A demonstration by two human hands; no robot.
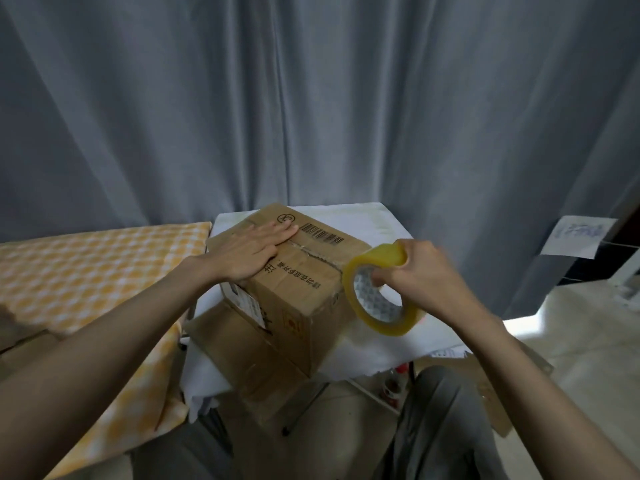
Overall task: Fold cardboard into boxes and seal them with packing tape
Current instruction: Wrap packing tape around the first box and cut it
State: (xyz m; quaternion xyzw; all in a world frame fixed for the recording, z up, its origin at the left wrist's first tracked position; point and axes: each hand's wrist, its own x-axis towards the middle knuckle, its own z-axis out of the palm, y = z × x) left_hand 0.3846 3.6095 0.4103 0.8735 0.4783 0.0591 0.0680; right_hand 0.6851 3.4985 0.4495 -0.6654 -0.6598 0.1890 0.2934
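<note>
Sealing step in hand: the brown printed cardboard box (294,282) sits closed on the white-covered table (374,223), left hand (254,251) pressing flat-fingered on its top seam. Right hand (412,271), at the box's right end, has fingers curled round the yellowish roll of clear packing tape (379,292); next, judged, tape must be drawn along the seam.

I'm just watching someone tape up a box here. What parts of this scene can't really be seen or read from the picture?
All in the head view:
- Top seam of the cardboard box: partly covered by the left hand pressing flat on it.
- Whether a strip already runs from the tape roll to the box: clear tape, too faint to tell.
- Right hand: slightly motion-blurred.
- Paper sheet at right: writing too small and blurred.
- Things under the white table: hidden by it.
</note>
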